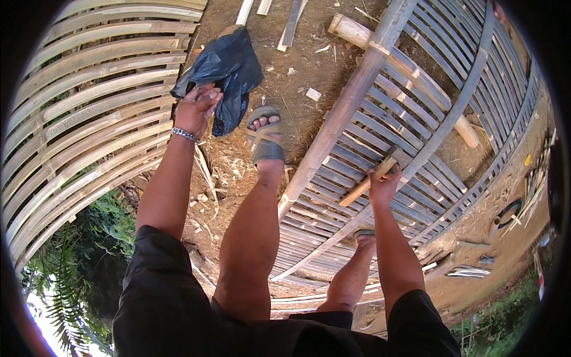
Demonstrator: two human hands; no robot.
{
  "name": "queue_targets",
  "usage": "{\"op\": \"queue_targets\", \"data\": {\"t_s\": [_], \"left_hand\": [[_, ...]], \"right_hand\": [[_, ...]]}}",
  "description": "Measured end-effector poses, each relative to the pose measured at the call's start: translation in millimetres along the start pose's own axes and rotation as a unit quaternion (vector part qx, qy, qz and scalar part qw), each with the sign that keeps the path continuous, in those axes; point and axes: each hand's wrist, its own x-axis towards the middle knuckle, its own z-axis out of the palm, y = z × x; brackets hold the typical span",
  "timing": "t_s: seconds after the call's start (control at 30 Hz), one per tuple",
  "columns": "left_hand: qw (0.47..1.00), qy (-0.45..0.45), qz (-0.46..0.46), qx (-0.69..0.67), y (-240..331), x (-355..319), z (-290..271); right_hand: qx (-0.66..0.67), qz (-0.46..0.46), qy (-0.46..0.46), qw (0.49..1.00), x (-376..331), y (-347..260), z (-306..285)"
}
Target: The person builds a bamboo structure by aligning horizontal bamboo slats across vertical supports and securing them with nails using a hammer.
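Note:
My left hand (197,109), with a metal bracelet at the wrist, is closed on the edge of a dark blue plastic bag (229,71) that hangs over the dirt ground. My right hand (383,185) grips the wooden handle of a hammer (380,172), its head resting near the slats of a bamboo lattice panel (416,119). A thick bamboo pole (345,113) lies across that panel. My left foot in a grey sandal (264,140) stands on the dirt; my right foot (364,235) stands on the panel.
Another bamboo slat panel (89,107) stands at the left. Wood chips and split strips (291,24) litter the dirt. A short log (351,30) lies at the top. Green plants (89,250) grow at the lower left.

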Motion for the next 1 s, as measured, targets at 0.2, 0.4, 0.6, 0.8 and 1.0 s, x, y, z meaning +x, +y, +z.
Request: {"op": "queue_targets", "data": {"t_s": [0.2,0.4,0.6,0.8,1.0], "left_hand": [[0.999,-0.031,-0.016,-0.042,5.2,-18.2,-5.1],[0.993,-0.07,0.028,-0.091,18.0,-54.8,10.2],[0.983,-0.144,-0.019,-0.116,25.1,-121.6,83.6],[0.932,-0.307,-0.193,0.03,-27.8,-216.1,161.5],[0.906,-0.378,-0.184,0.055,-53.8,-278.5,229.0]], "right_hand": [[-0.004,-0.019,-0.007,1.0,0.5,1.0,-0.1],[-0.071,-0.066,0.019,0.995,-2.0,0.6,2.0],[0.13,0.03,0.046,0.99,-7.2,7.0,-3.0],[0.393,0.168,-0.21,0.879,-84.1,-86.8,-60.5],[0.384,0.092,-0.335,0.856,-145.6,-129.6,-127.3]]}}
